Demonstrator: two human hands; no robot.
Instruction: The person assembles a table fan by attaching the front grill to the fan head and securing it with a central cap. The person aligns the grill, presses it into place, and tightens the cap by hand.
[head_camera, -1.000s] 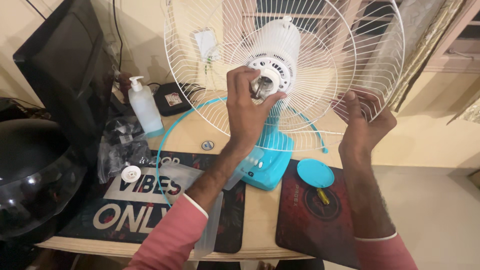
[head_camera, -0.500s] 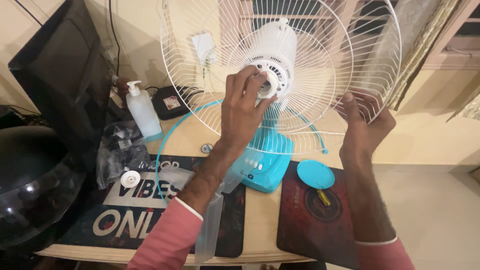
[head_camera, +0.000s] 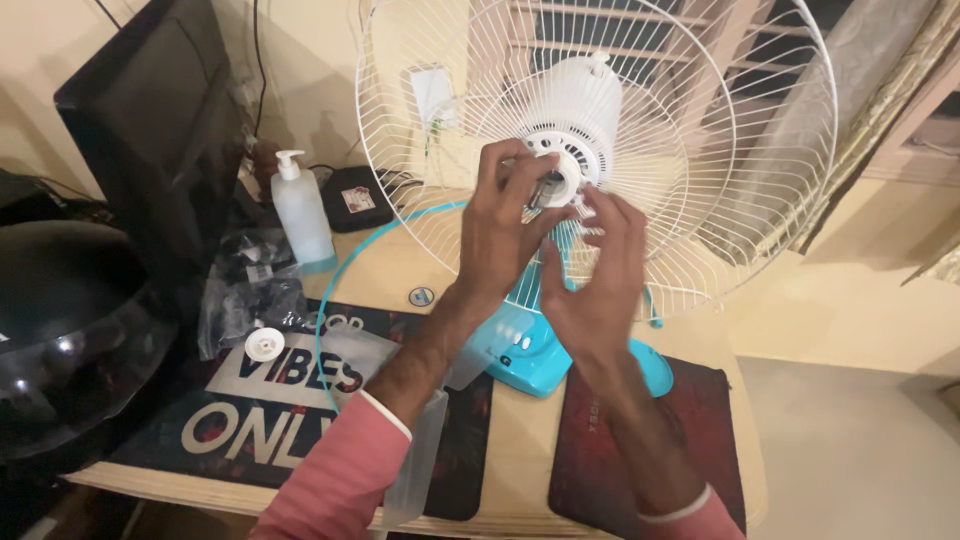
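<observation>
There, the left hand pinched the white plastic hub at the centre of the white wire fan guard, the shaft pointing toward the person; the right hand, fingers loosely spread and grasping nothing, hovered just below-right.

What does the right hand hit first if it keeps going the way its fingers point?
Probably the white motor hub; the right hand points up toward it, fingertips just below. The left hand already grips there. Depth unclear.

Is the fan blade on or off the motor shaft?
Off. The white rear guard shows bare wires around the motor hub, where the left hand pinches; a clear blade lies on the table.
</observation>
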